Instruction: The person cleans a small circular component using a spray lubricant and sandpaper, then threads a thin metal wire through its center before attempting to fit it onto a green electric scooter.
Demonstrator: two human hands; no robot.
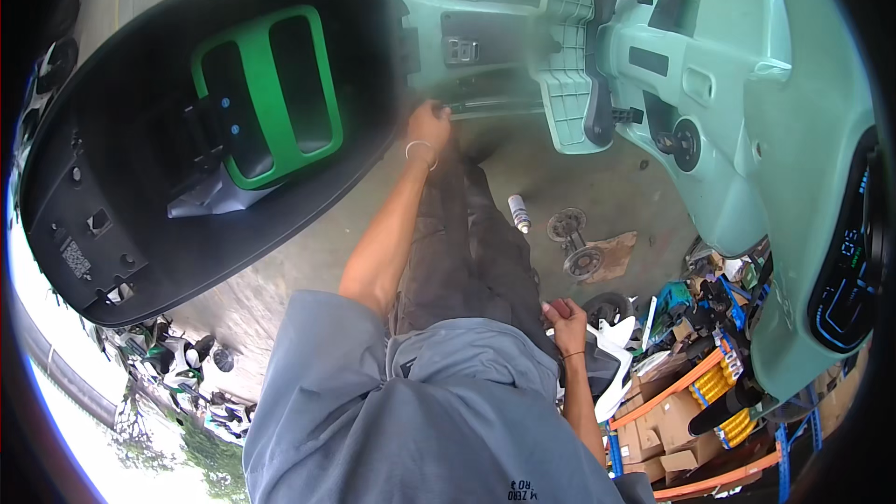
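Note:
A mint-green scooter stands across the top of the view. At its left is the black underside of the raised seat, with a green frame on it. My left hand is at the scooter's near side, beside the seat's right edge, its fingers curled. Whatever it may hold is hidden. Lower right, away from the scooter, my right hand is closed round a small reddish-brown block.
On the floor lie a white spray can and a wheel hub beside cardboard. An orange-and-blue rack with cartons stands lower right. Scooter parts are piled lower left. A lit dashboard is at far right.

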